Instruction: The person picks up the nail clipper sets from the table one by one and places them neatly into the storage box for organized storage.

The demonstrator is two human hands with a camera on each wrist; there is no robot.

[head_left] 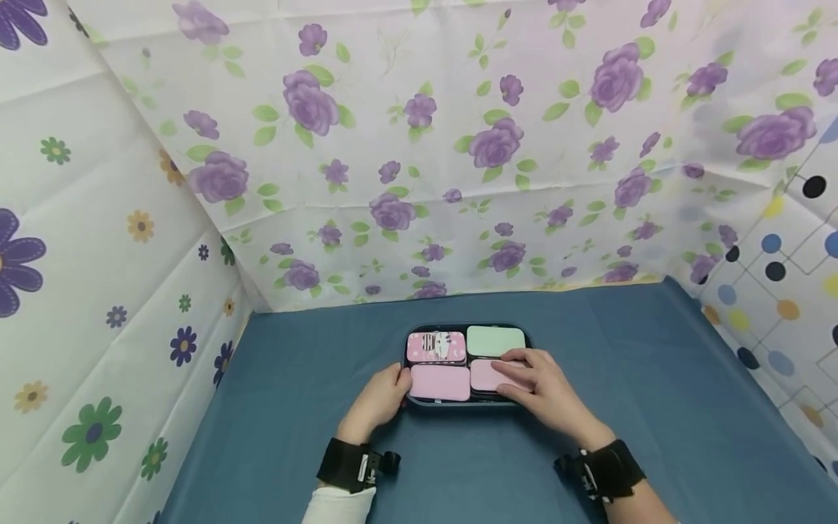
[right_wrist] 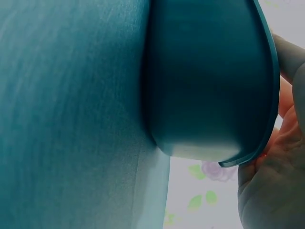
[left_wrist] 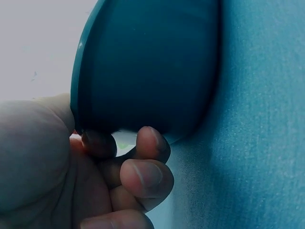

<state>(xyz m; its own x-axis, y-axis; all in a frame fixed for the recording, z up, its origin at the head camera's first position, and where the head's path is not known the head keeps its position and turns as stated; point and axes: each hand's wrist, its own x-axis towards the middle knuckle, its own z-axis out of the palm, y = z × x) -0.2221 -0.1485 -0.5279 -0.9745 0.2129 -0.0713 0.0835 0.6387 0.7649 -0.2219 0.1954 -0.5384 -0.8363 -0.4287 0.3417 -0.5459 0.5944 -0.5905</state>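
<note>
A dark blue-green plastic container (head_left: 458, 405) with rounded corners holds rectangular tins in two rows. At its back left is a pink patterned tin (head_left: 436, 347) with a cartoon picture; a pale green tin (head_left: 495, 340) lies at the back right. In front are a plain pink tin (head_left: 440, 383) on the left and another pink tin (head_left: 483, 375) on the right. My left hand (head_left: 382, 393) grips the container's left end, thumb over the rim and fingers beneath. My right hand (head_left: 546, 389) reaches over the right rim, thumb and fingertips holding the front right pink tin, which it partly covers.
A blue cloth (head_left: 314, 356) covers the table. Floral sheeting (head_left: 419, 153) rises behind it, with flower-printed sheeting (head_left: 118, 291) on the left and dotted sheeting (head_left: 779, 306) on the right. Each wrist wears a black strapped camera.
</note>
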